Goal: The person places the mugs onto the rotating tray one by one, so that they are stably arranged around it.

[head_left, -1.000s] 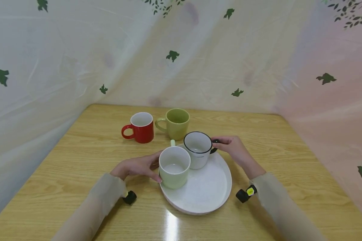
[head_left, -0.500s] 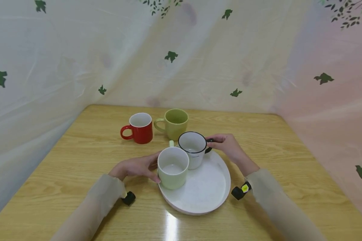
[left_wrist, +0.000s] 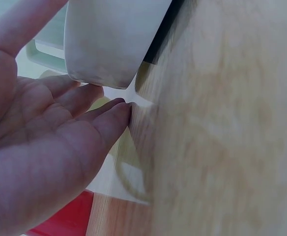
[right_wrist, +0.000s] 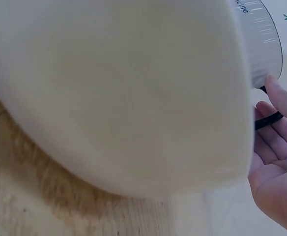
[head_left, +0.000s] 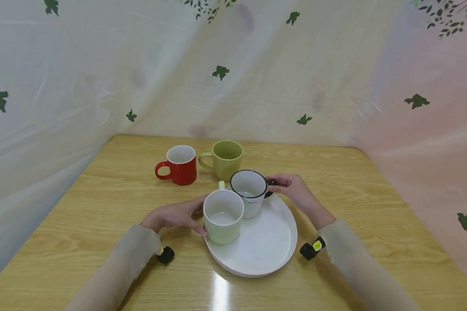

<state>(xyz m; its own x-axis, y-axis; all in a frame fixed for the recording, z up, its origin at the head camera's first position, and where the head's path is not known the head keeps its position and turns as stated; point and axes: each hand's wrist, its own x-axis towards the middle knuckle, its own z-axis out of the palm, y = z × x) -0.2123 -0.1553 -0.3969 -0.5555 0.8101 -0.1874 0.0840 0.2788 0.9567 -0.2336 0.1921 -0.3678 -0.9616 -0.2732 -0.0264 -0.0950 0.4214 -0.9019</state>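
Observation:
On the round white tray (head_left: 264,250) stands a pale green mug (head_left: 223,229), its handle pointing away. My left hand (head_left: 181,215) holds this mug from its left side, thumb toward the front and fingers behind. In the left wrist view, the fingers of my left hand (left_wrist: 60,123) lie close to the tray's wall (left_wrist: 116,42). Beside the green mug, at the tray's back, is a white mug with a black rim (head_left: 253,207). My right hand (head_left: 295,190) pinches its black handle (right_wrist: 270,120), thumb on top and fingers below in the right wrist view.
Behind the tray stand a red mug (head_left: 184,172) and an olive-green mug (head_left: 227,166), handles to the left. They rest on a wooden table (head_left: 101,203). A pale curtain (head_left: 171,86) with leaf-like green patches hangs along the back and sides.
My right hand has shifted the white mug a little to the left, nearer the pale green mug. In the last half second hardly anything moves. The left hand stays in place.

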